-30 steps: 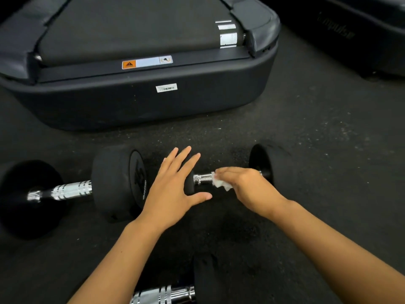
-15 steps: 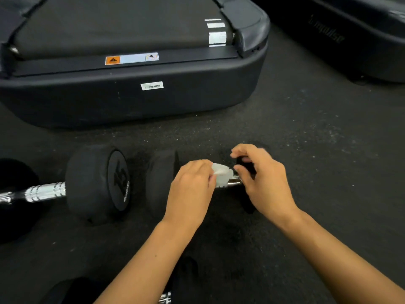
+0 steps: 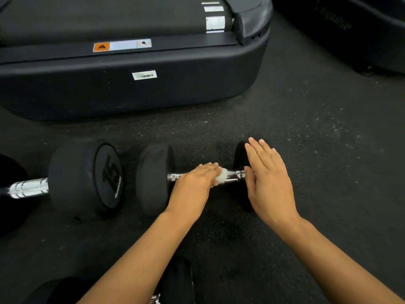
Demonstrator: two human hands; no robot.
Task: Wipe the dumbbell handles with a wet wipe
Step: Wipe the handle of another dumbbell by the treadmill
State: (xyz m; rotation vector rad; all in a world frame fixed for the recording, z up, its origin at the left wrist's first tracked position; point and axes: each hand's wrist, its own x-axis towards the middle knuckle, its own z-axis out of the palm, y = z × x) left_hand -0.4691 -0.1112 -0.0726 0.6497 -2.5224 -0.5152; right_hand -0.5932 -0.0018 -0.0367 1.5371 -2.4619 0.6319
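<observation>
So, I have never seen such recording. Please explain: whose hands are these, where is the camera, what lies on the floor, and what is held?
There is no machine here: a person wears one camera on the head, looking down at both bare hands. On the dark floor lie dumbbells, in front of a treadmill. The left hand holds a white wet wipe on the shiny handle of the middle dumbbell. The right hand, fingers straight, is over that dumbbell's right weight; whether it touches is unclear. Another dumbbell, marked 15, lies to the left.

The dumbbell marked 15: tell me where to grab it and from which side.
Grip the chrome handle of the dumbbell marked 15 from above, fingers wrapping round the bar. It lies flat on the floor, and the wide rubber heads probably offer a poorer hold.
</observation>
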